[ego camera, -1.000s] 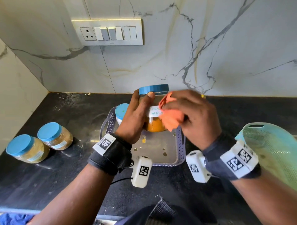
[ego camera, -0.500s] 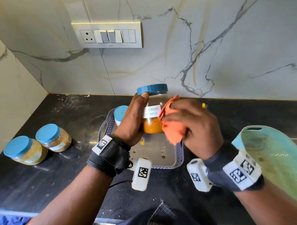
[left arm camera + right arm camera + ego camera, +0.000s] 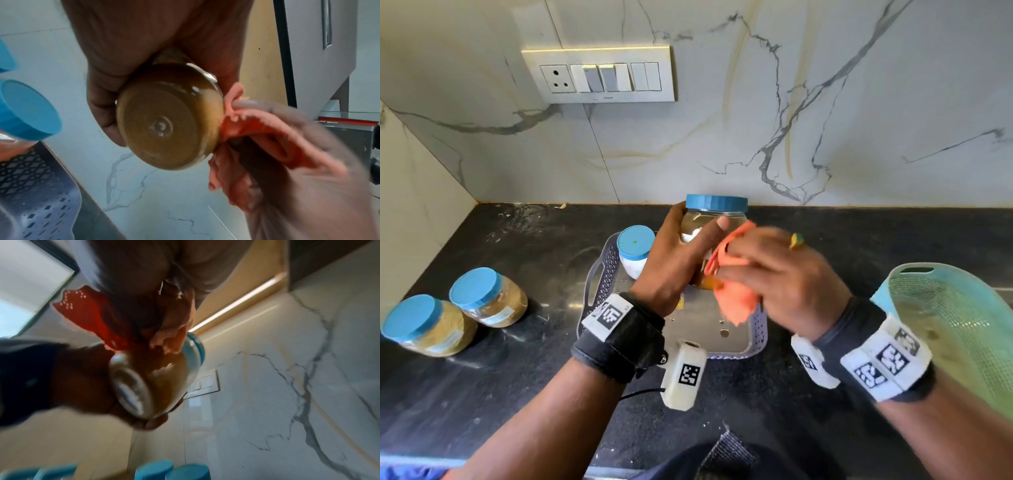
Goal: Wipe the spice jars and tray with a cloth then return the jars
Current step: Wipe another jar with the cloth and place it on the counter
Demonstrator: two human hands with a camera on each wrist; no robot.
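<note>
My left hand (image 3: 681,260) grips a blue-lidded spice jar (image 3: 715,216) with orange-brown powder, lifted above the grey perforated tray (image 3: 602,281). Its round base (image 3: 168,116) faces the left wrist camera. My right hand (image 3: 767,274) holds a bunched orange cloth (image 3: 732,294) pressed against the jar's right side; the cloth (image 3: 257,142) touches the jar's lower edge. In the right wrist view the cloth (image 3: 115,324) sits over the blurred jar (image 3: 160,376). A white-filled jar with a blue lid (image 3: 635,250) stands in the tray's back left corner.
Two blue-lidded jars (image 3: 486,298) (image 3: 424,325) of brown spice stand on the black counter at the left. A teal mesh basket (image 3: 959,329) sits at the right edge. The marble wall with a switch plate (image 3: 599,75) rises behind the tray.
My left hand has turned the jar, so its white label is now mostly hidden behind the fingers. The cloth has slid lower along the jar's right side.
</note>
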